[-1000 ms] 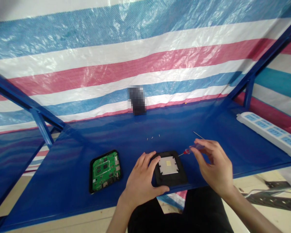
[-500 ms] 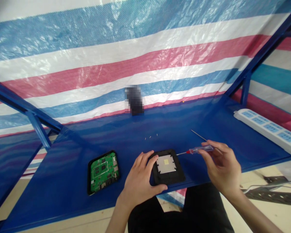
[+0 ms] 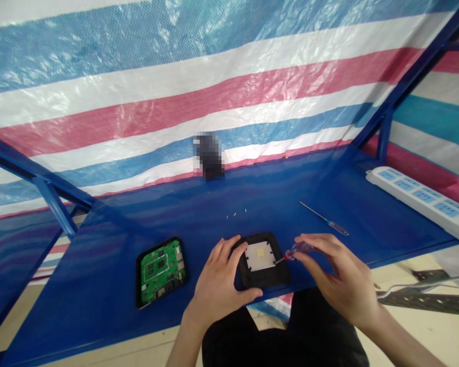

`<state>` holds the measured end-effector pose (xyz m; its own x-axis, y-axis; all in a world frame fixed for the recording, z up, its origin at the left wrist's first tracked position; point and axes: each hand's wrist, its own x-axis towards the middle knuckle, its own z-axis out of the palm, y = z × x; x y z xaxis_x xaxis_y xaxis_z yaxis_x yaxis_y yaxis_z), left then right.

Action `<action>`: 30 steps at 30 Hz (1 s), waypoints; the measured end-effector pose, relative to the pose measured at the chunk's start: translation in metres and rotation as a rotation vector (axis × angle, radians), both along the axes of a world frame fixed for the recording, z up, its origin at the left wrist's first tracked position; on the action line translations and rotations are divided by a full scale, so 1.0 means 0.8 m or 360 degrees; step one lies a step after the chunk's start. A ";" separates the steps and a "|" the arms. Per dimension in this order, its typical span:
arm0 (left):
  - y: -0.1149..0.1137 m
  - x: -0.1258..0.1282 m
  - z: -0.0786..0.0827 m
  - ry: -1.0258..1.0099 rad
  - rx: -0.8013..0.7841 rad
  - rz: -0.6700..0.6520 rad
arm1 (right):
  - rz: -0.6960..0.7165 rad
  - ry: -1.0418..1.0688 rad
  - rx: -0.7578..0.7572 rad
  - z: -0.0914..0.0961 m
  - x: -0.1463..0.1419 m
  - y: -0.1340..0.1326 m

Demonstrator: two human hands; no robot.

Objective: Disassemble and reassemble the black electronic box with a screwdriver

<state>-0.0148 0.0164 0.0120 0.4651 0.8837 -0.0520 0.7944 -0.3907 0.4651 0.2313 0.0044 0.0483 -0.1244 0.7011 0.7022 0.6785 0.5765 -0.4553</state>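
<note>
A black plastic cover (image 3: 265, 279) lies on the blue table with a silvery metal plate (image 3: 255, 259) set in it, and a small yellow pad sits on that plate. My left hand (image 3: 222, 278) grips the cover from the left, its fingers at the far edge and thumb at the near edge. Between the thumb and fingers of my right hand (image 3: 338, 275) is a screwdriver (image 3: 299, 250) with a clear and red handle. Its tip reaches the plate's right edge, near a dark tab. Whether it sits in a screw is too small to tell.
A green circuit board (image 3: 162, 272) in a black housing rests at the left. Several tiny screws (image 3: 235, 214) lie behind the cover. A second screwdriver (image 3: 323, 218) is beyond my right hand. The white power strip (image 3: 421, 196) runs along the right side. A pixelated dark object (image 3: 210, 158) stands at the back.
My right hand has moved left and nearer with the screwdriver, bringing its tip from the cover's far right corner to the plate's right edge. The second screwdriver's handle is now uncovered.
</note>
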 end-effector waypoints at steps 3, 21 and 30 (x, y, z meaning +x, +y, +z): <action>0.000 0.000 0.001 0.0001 -0.0012 -0.0004 | -0.0018 -0.0015 0.0008 0.001 -0.002 0.001; 0.000 -0.001 -0.002 -0.0034 0.0069 -0.0026 | 0.0150 -0.0134 -0.0104 0.017 -0.013 0.007; 0.000 0.000 -0.003 -0.0013 0.0112 -0.0037 | 0.0400 0.0008 -0.0078 0.037 -0.030 0.016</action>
